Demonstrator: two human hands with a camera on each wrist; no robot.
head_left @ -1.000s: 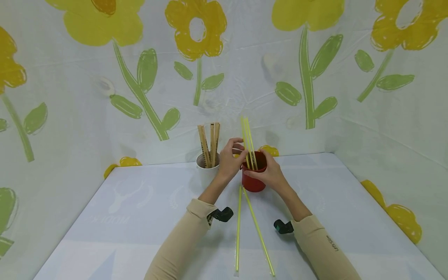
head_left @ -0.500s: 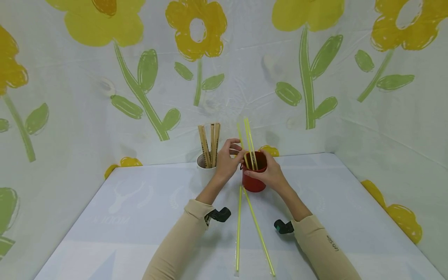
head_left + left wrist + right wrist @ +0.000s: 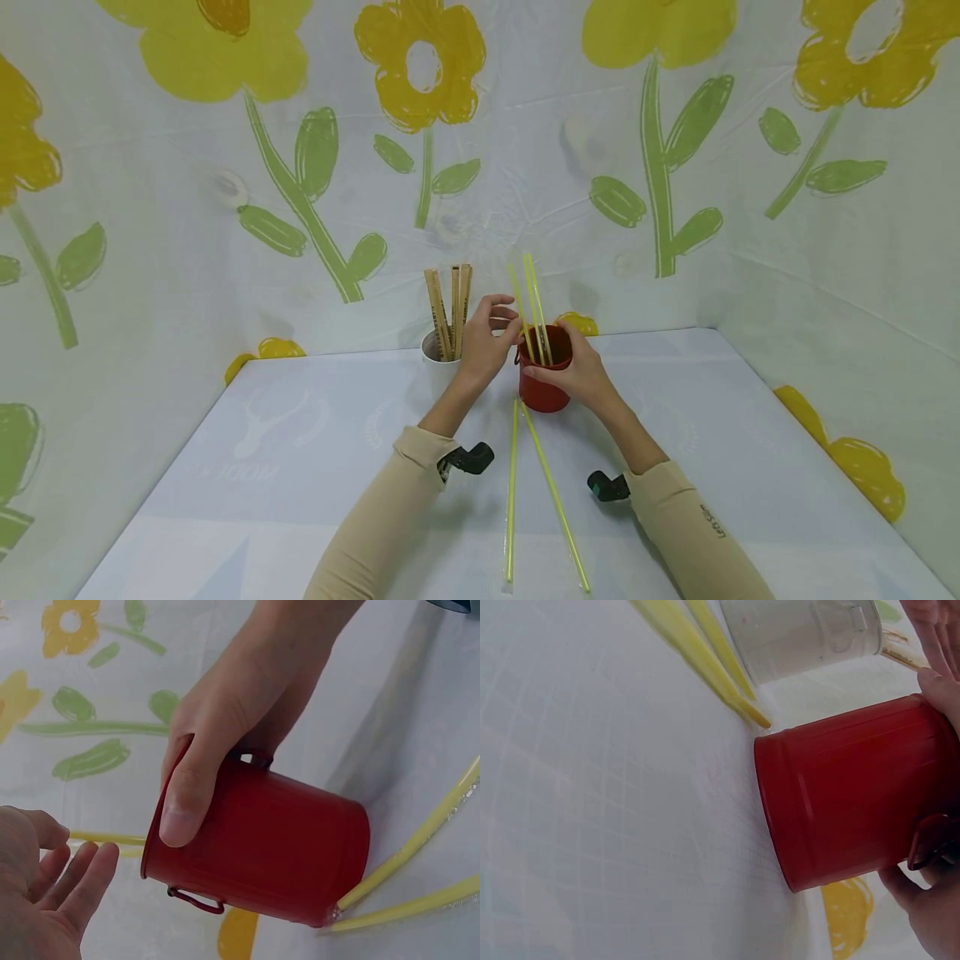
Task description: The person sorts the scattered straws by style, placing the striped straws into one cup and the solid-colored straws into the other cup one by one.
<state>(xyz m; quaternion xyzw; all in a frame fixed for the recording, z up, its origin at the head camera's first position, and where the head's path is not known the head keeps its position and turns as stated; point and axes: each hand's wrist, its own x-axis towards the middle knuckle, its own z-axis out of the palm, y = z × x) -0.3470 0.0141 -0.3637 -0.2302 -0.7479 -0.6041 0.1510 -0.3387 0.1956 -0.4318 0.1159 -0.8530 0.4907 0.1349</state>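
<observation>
A small red bucket [image 3: 545, 387] stands upright on the table, and my right hand [image 3: 581, 371] grips it by the rim, thumb on the near side. Three thin yellow straws [image 3: 538, 308] rise from inside it, one leaning left of the others. Beside that leaning straw is my left hand [image 3: 486, 342], its fingers loosely bent and spread. In the left wrist view, the left fingertips [image 3: 97, 859] lie right by the yellow straw [image 3: 112, 838] outside the bucket's mouth. Two more yellow straws [image 3: 555, 492] in clear wrappers lie on the table, far ends at the bucket's base.
Left of the red bucket stands a white bucket [image 3: 442, 372] holding several paper-wrapped sticks [image 3: 453, 312], partly behind my left hand. A flower-printed sheet [image 3: 517, 167] hangs behind the table [image 3: 300, 500] and along its sides.
One straw in the red bucket has tipped left, apart from the others. My left hand has shifted slightly left, away from the straws. My right hand stays on the bucket.
</observation>
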